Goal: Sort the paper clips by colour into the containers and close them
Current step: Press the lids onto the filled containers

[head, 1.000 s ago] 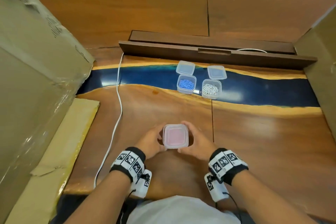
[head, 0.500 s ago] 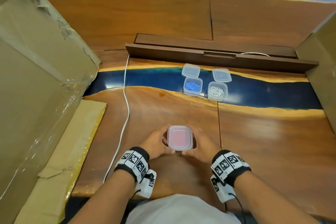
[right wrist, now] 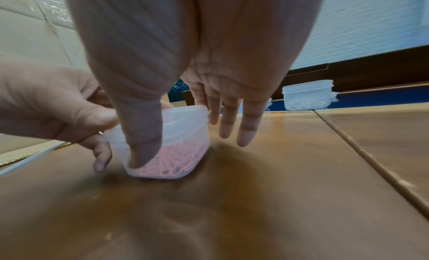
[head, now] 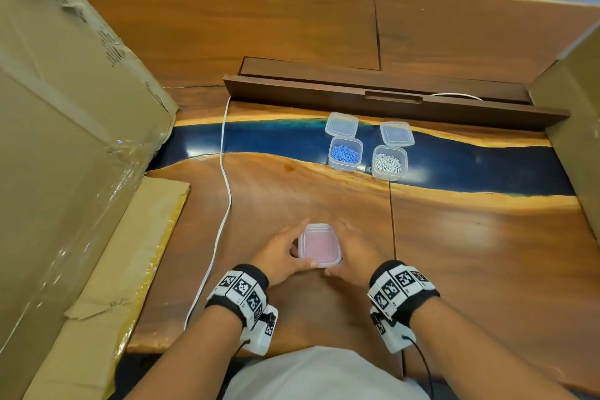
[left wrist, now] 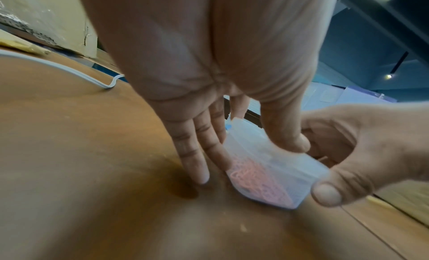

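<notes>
A small clear container of pink paper clips (head: 319, 245) stands on the wooden table near me, its lid on top. My left hand (head: 293, 247) holds its left side, with the thumb on the lid (left wrist: 267, 144) and the fingers down along the wall. My right hand (head: 344, 248) holds the right side, thumb down the near wall (right wrist: 144, 135), fingers straight on the far side. Farther back stand an open container of blue clips (head: 344, 153) and an open container of white clips (head: 388, 163). Their lids (head: 341, 124) (head: 397, 134) lie just behind them.
A large wrapped cardboard box (head: 65, 140) fills the left side, with flat cardboard (head: 113, 269) below it. A white cable (head: 224, 172) runs down the table left of my hands. A dark wooden ledge (head: 389, 101) crosses the back. Another cardboard box (head: 574, 107) stands at the right.
Both hands stay on the pink container in the same spot. Only the head view has shifted a little.
</notes>
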### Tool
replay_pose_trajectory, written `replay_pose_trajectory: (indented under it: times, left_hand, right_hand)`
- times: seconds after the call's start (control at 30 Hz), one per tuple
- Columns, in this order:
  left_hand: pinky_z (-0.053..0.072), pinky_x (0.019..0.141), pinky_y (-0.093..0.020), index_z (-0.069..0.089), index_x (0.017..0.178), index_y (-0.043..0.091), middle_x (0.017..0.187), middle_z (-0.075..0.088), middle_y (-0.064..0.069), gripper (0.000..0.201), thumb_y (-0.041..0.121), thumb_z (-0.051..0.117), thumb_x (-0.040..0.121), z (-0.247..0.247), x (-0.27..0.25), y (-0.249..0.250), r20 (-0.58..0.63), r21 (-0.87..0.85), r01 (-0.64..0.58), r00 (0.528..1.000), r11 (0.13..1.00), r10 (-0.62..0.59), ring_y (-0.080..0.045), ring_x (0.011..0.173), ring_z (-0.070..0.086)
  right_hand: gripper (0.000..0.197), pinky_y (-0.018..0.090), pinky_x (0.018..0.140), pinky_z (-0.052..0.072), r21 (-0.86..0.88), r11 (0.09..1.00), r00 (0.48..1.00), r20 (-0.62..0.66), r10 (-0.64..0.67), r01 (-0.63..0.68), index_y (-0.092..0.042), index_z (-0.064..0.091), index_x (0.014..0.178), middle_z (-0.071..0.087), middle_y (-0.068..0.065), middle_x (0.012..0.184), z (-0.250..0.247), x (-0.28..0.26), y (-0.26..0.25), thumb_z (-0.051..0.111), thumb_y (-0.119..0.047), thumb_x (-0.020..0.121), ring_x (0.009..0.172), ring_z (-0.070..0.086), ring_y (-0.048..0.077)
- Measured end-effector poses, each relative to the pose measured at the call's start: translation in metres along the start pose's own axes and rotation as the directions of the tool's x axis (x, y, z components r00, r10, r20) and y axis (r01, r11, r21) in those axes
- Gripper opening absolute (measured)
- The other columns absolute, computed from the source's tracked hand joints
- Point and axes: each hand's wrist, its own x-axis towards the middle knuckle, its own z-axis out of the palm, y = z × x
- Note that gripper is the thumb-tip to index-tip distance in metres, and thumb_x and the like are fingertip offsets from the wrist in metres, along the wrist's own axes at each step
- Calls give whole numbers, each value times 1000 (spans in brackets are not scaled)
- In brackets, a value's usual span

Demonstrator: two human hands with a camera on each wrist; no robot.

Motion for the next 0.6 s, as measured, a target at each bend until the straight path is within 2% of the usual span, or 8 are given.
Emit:
replay_pose_trajectory:
  times: [0.07,0.13,0.17,0.23,0.33,0.43,0.6]
  left_hand:
    - [46,88,-18,23,150,32,135,44,1,90,31,77,79,2,0,0,-5,49,3,1000,999,-3,-9,91,52]
    - [39,104,-27,18,152,29,146,39,-1,90,35,73,81,3,0,2,23,153,-4,1000,988,0,-16,118,49]
    - [32,111,-30,15,153,28,152,32,0,91,38,71,82,4,0,3,41,197,-7,999,980,-1,-17,131,40]
    - [25,116,-35,7,154,28,158,20,4,91,44,65,85,5,2,3,79,253,-3,997,967,-18,-17,142,26]
    - [30,113,-43,-6,151,36,158,17,7,89,56,52,87,7,1,-1,90,393,-33,996,919,-2,-23,140,28]
    - [37,105,-44,-12,149,41,153,19,8,80,59,41,91,7,-5,-2,65,497,-35,998,867,4,-24,133,33]
    - [41,96,-46,-22,143,49,151,21,5,72,62,28,92,7,-3,-6,45,547,-30,999,837,7,-27,126,38]
  right_hand:
    - [108,40,112,32,-51,999,999,43,-9,11,-17,19,150,28,4,153,2,3,-3,84,-40,66,139,31,25]
    - [117,44,118,20,-123,991,997,67,-36,44,-18,6,154,9,1,161,7,5,-8,78,-50,68,147,13,24]
    - [119,43,119,16,-173,982,996,55,-65,74,-18,2,154,5,0,161,12,6,-9,75,-56,68,147,8,23]
    - [114,42,117,17,-260,959,992,-5,-123,118,-16,5,153,13,1,158,23,7,-9,64,-64,69,146,11,24]
    - [94,42,113,27,-297,948,980,-117,-159,118,-14,23,150,34,5,149,33,8,-7,50,-60,72,137,30,28]
    - [87,41,100,41,-273,956,967,-195,-164,108,-11,41,140,50,6,134,42,12,-5,51,-61,69,117,49,27]
    - [80,38,88,46,-281,950,950,-237,-203,133,-9,52,129,58,7,119,47,20,0,56,-59,67,98,55,27]
